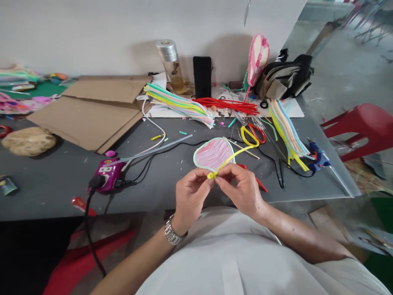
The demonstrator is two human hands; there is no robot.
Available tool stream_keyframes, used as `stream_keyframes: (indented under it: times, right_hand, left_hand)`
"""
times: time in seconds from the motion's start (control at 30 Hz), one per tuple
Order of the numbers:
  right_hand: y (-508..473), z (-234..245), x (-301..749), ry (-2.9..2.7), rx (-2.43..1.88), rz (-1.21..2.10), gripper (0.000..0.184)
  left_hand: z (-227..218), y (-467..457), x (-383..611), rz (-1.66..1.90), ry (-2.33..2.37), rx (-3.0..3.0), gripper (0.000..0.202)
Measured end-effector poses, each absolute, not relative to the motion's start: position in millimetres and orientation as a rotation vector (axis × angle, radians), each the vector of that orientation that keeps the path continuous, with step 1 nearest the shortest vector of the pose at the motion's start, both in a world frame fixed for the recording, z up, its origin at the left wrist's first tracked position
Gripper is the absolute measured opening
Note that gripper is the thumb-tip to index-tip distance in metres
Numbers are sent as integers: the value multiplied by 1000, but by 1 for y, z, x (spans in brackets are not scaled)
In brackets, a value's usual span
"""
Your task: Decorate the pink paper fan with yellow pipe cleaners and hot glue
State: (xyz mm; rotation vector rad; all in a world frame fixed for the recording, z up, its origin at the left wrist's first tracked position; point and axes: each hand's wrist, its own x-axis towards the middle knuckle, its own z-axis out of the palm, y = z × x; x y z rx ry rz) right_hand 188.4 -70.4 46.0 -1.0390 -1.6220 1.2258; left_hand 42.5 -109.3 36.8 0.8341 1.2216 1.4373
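Between my two hands is a yellow pipe cleaner (238, 153), coiled into a small knot at its near end. My left hand (193, 192) pinches that coiled end between thumb and fingers. Close against it, my right hand (241, 188) is closed on the same pipe cleaner, whose free length runs up and right and bends back near the scissors. Just beyond my fingers lies a pink heart-shaped piece (214, 153) with a pale green edge. Scissors with red-orange handles (258, 133) rest past the loose yellow end.
A purple power adapter (107, 174) with cables stands at left, near folded cardboard (92, 114). Pipe cleaner bundles (181, 104) lie at the back, before a bottle (172, 67) and an upright phone (202, 77). A blue glue gun (319, 157) sits by the right edge.
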Motion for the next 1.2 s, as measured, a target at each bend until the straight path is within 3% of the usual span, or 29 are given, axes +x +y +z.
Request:
stream_keyframes:
  times: [0.33, 0.63, 1.0, 1.2]
  right_hand:
    - [-71, 36, 191, -1817, -980, 910, 9]
    - [-60, 35, 196, -2153, -793, 432, 15]
    - [-52, 34, 199, -2271, -739, 338, 13]
    - [-47, 38, 202, -2292, -749, 375, 14]
  left_hand:
    - [34, -104, 44, 1404, 1206, 841, 15]
    - [43, -96, 33, 1248, 1256, 904, 15]
    - [51, -87, 20, 1042, 1286, 1013, 12]
    - [46, -82, 15, 998, 1133, 753, 18]
